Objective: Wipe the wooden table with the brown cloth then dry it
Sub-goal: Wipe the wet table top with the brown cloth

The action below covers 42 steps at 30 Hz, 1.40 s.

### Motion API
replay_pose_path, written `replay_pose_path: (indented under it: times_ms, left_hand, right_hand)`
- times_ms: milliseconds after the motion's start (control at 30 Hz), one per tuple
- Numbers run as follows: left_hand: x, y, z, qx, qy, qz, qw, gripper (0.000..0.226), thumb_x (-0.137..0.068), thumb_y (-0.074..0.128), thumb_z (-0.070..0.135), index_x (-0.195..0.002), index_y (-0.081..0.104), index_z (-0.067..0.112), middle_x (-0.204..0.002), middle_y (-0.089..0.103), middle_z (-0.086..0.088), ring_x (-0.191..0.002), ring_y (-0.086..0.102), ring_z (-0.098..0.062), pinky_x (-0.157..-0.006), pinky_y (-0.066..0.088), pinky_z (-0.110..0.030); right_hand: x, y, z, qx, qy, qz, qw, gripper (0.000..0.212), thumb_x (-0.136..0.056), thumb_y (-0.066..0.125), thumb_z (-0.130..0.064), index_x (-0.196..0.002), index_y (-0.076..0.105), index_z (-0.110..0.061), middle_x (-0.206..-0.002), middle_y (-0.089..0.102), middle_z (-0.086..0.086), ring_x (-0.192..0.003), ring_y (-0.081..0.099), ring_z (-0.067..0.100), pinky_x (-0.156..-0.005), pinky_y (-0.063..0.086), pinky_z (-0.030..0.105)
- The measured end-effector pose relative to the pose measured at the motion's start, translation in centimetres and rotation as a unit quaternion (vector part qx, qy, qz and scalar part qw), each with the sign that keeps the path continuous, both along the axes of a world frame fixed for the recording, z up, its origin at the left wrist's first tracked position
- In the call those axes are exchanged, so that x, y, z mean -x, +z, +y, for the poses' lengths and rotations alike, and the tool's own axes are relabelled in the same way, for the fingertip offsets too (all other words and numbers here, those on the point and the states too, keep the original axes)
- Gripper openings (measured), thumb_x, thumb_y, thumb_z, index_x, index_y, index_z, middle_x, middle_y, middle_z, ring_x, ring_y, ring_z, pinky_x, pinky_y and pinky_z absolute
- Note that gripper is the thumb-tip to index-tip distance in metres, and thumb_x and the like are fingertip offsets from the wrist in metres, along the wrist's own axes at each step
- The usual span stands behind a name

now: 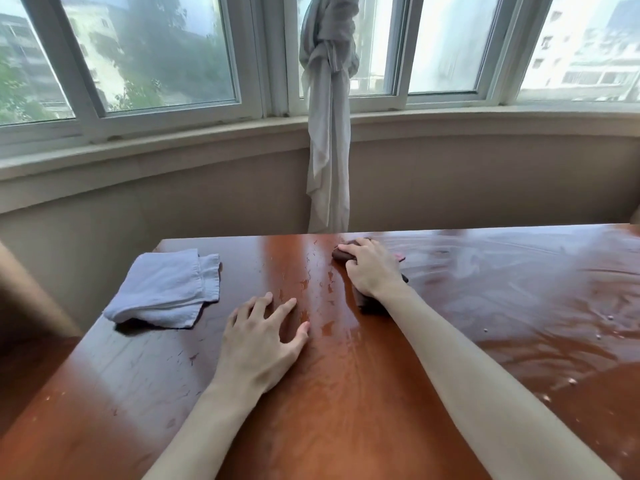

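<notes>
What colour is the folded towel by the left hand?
White, seen in the head view: folded towel.

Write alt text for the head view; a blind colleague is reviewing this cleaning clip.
A person's right hand presses a brown cloth onto a wet, glossy wooden table near its far edge, while the left hand rests with fingers spread on the tabletop. A folded white towel lies at the table's left side, below a window with a knotted curtain.
</notes>
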<state>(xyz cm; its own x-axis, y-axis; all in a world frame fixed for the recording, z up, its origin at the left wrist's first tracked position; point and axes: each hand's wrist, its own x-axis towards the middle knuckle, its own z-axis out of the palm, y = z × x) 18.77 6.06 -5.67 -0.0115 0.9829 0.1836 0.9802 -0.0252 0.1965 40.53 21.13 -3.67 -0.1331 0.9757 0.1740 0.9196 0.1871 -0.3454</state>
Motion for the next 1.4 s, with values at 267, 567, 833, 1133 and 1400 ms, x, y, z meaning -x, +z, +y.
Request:
replay_pose_path:
  times_ms: [267, 567, 833, 1133, 1400]
  left_hand:
    - [-0.3, 0.9, -0.5, 0.039, -0.007, 0.004, 0.999, 0.066, -0.094, 0.031, 0.073, -0.152, 0.037, 0.044, -0.158, 0.039, -0.004, -0.145, 0.032, -0.027, -0.119, 0.028, -0.045]
    - [-0.4, 1.2, -0.7, 0.043, -0.016, 0.009, 0.999, 0.064, -0.096, 0.029, 0.07, -0.155, 0.033, 0.043, -0.161, 0.034, -0.004, -0.147, 0.029, -0.028, -0.12, 0.027, -0.045]
    - [-0.2, -0.1, -0.4, 0.0, 0.007, 0.003, 1.0, 0.065, -0.092, 0.026, 0.077, -0.152, 0.031, 0.052, -0.161, 0.031, 0.009, -0.149, 0.025, -0.018, -0.12, 0.028, -0.043]
    - [-0.3, 0.4, -0.3, 0.022, 0.007, 0.0, 1.0, 0.065, -0.093, 0.029, 0.076, -0.152, 0.034, 0.049, -0.161, 0.034, 0.005, -0.149, 0.029, -0.022, -0.121, 0.026, -0.044]
    - [-0.4, 1.3, -0.7, 0.059, -0.007, 0.005, 0.998, 0.067, -0.095, 0.03, 0.072, -0.154, 0.036, 0.041, -0.161, 0.035, -0.005, -0.146, 0.032, -0.028, -0.12, 0.028, -0.047]
  right_hand:
    - [-0.8, -0.7, -18.2, 0.012, 0.04, 0.007, 0.999, 0.055, -0.094, 0.038, -0.035, -0.147, 0.045, -0.05, -0.165, 0.03, -0.009, -0.153, 0.02, 0.021, -0.12, 0.026, 0.049]
    - [-1.4, 0.9, -11.8, 0.008, 0.002, 0.047, 0.999, 0.049, -0.093, 0.049, -0.025, -0.137, 0.06, -0.043, -0.152, 0.047, -0.007, -0.14, 0.041, 0.02, -0.116, 0.032, 0.041]
    - [-2.2, 0.6, 5.6, 0.018, -0.045, 0.036, 0.998, 0.052, -0.089, 0.043, -0.027, -0.134, 0.061, -0.045, -0.143, 0.052, 0.002, -0.128, 0.048, 0.031, -0.105, 0.044, 0.048]
    - [-2.6, 0.1, -1.7, 0.008, -0.019, 0.002, 1.0, 0.05, -0.097, 0.044, -0.029, -0.144, 0.054, -0.039, -0.156, 0.043, -0.001, -0.141, 0.037, 0.028, -0.115, 0.03, 0.047]
    - [-3.7, -0.4, -21.6, 0.019, 0.037, 0.007, 0.999, 0.055, -0.094, 0.036, -0.04, -0.147, 0.042, -0.052, -0.164, 0.029, -0.012, -0.153, 0.019, 0.018, -0.121, 0.024, 0.046]
